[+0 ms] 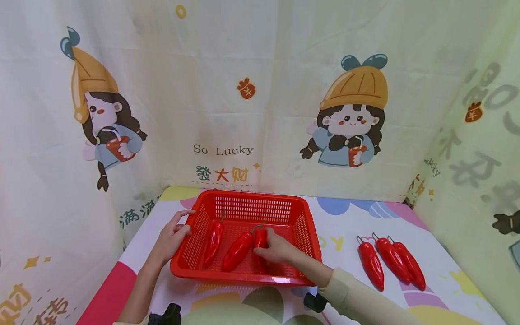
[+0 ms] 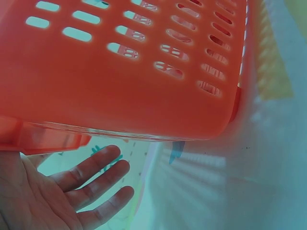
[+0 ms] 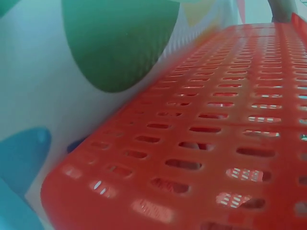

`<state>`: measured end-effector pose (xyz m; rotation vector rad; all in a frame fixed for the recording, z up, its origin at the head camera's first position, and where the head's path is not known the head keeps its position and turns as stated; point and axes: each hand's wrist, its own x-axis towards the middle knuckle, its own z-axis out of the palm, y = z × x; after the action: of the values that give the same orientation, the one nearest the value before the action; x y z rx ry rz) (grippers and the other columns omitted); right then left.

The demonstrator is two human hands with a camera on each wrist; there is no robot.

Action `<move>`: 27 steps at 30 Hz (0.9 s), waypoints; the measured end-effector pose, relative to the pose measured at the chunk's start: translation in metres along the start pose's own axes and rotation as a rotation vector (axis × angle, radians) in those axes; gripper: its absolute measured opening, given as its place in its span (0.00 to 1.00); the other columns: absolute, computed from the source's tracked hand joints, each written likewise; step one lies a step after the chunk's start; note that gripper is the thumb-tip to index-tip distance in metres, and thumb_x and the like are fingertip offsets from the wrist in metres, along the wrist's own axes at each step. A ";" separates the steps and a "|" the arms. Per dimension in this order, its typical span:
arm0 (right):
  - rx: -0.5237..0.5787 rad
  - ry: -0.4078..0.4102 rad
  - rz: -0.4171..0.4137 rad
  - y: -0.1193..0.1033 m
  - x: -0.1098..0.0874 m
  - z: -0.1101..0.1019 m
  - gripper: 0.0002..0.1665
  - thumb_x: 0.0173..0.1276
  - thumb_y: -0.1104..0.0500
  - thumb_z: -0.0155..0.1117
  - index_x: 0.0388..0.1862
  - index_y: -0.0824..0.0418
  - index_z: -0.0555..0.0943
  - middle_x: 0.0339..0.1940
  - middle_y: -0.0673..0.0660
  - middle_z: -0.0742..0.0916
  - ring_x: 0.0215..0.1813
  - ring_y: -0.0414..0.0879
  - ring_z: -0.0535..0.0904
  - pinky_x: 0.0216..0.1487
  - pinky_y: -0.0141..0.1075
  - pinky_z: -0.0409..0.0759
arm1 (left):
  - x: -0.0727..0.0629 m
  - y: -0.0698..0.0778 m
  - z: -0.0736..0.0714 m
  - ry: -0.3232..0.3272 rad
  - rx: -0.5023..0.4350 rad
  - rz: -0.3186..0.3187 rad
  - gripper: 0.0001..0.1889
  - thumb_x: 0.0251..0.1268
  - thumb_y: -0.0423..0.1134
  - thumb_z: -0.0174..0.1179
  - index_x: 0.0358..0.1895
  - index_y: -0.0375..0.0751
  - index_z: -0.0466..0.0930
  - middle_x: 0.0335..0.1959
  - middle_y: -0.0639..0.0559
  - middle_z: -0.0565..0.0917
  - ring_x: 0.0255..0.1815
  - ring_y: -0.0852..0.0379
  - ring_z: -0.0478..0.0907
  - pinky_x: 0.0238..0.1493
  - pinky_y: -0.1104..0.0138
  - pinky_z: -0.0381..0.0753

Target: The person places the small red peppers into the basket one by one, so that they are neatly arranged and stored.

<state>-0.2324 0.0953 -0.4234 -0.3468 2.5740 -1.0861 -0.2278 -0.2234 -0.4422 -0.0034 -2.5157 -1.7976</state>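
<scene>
In the head view, a red plastic basket [image 1: 252, 280] stands on the table with three red chili peppers inside. My right hand [image 1: 278, 248] reaches in over the near right side and grips the rightmost chili pepper [image 1: 260, 234], thumb on one side and fingers on the other. Beside it lie a slanted chili pepper [image 1: 237, 252] and another chili pepper [image 1: 214, 243] near the left wall. My left hand [image 1: 172, 237] is at the left rim, index finger along it; in the left wrist view the left hand's [image 2: 62, 196] other fingers extend loosely. The right wrist view shows only basket wall, its hand hidden.
To the right of the basket, three more red chili peppers [image 1: 392, 262] lie side by side on the patterned tablecloth [image 1: 337, 271]. A printed cloth backdrop [image 1: 280, 113] hangs behind the table and along both sides.
</scene>
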 end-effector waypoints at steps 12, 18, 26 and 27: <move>0.094 -0.012 -0.026 -0.004 0.003 0.001 0.48 0.67 0.56 0.72 0.79 0.64 0.58 0.51 0.61 0.86 0.49 0.52 0.85 0.52 0.51 0.86 | 0.000 0.000 0.000 0.000 0.003 -0.007 0.31 0.69 0.36 0.55 0.75 0.52 0.64 0.47 0.36 0.85 0.36 0.47 0.86 0.39 0.57 0.90; 0.089 -0.002 -0.018 -0.005 0.003 0.001 0.47 0.67 0.57 0.71 0.79 0.63 0.59 0.54 0.63 0.85 0.53 0.55 0.84 0.55 0.54 0.85 | 0.000 -0.002 0.000 0.001 -0.008 -0.011 0.31 0.69 0.36 0.56 0.75 0.52 0.63 0.50 0.35 0.85 0.38 0.47 0.86 0.39 0.56 0.90; 0.030 0.049 -0.036 -0.003 0.003 -0.001 0.45 0.67 0.56 0.71 0.77 0.64 0.62 0.54 0.64 0.85 0.54 0.57 0.84 0.52 0.54 0.86 | 0.001 -0.001 0.000 -0.002 -0.020 -0.009 0.31 0.69 0.36 0.56 0.75 0.51 0.63 0.50 0.35 0.85 0.38 0.46 0.87 0.39 0.56 0.90; 0.016 0.062 -0.040 -0.003 0.003 -0.001 0.45 0.67 0.55 0.71 0.77 0.64 0.62 0.55 0.64 0.85 0.54 0.57 0.84 0.51 0.54 0.87 | 0.001 -0.002 0.000 -0.001 -0.020 -0.010 0.31 0.69 0.36 0.56 0.75 0.51 0.63 0.50 0.35 0.85 0.38 0.46 0.87 0.39 0.56 0.90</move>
<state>-0.2351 0.0930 -0.4207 -0.3675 2.6216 -1.1479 -0.2289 -0.2242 -0.4435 0.0075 -2.5030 -1.8273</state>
